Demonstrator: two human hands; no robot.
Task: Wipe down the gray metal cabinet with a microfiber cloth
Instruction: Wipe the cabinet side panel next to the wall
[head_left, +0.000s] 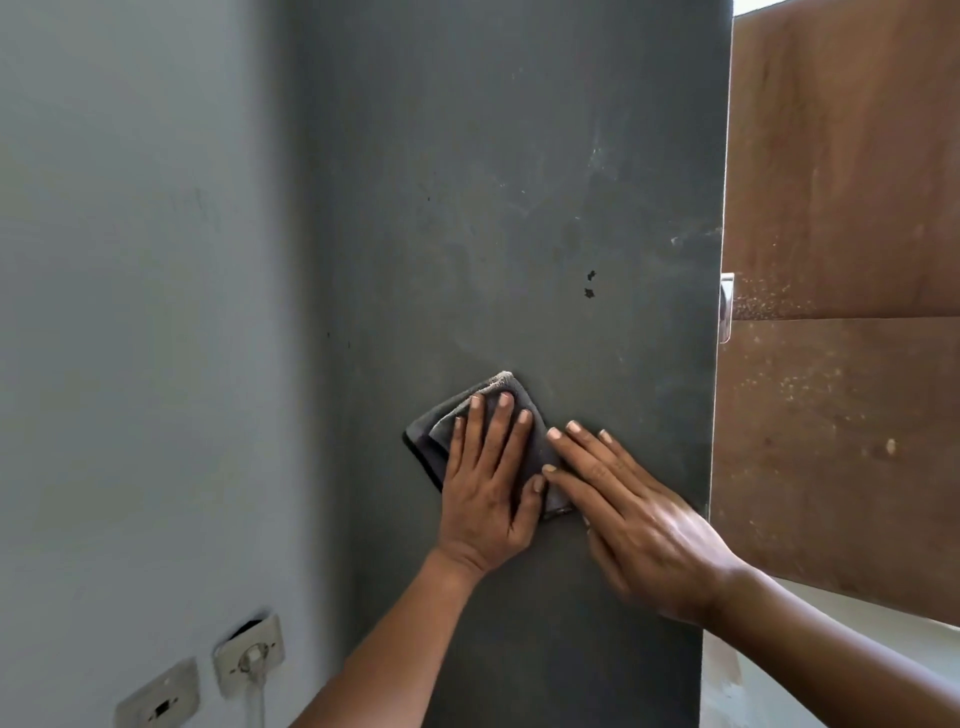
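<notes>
Left hand (485, 480) presses the folded gray microfiber cloth (434, 434) flat-fingered on the tall gray metal cabinet's (519, 182) side; right hand (631, 512) lies spread just beside. Firm overlapping strokes suit the smudges above.

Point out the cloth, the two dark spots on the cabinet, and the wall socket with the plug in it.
cloth (439, 434): head view, on its folded left part beside the fingers.
dark spots (590, 274): head view, on the upper spot.
wall socket (250, 656): head view, on the plug at its centre.

Two bare hands, left hand (485, 488) and right hand (641, 525), on bare forearms. No sleeves, gloves, rings or wrist items visible. Fingernails short, unpainted.
</notes>
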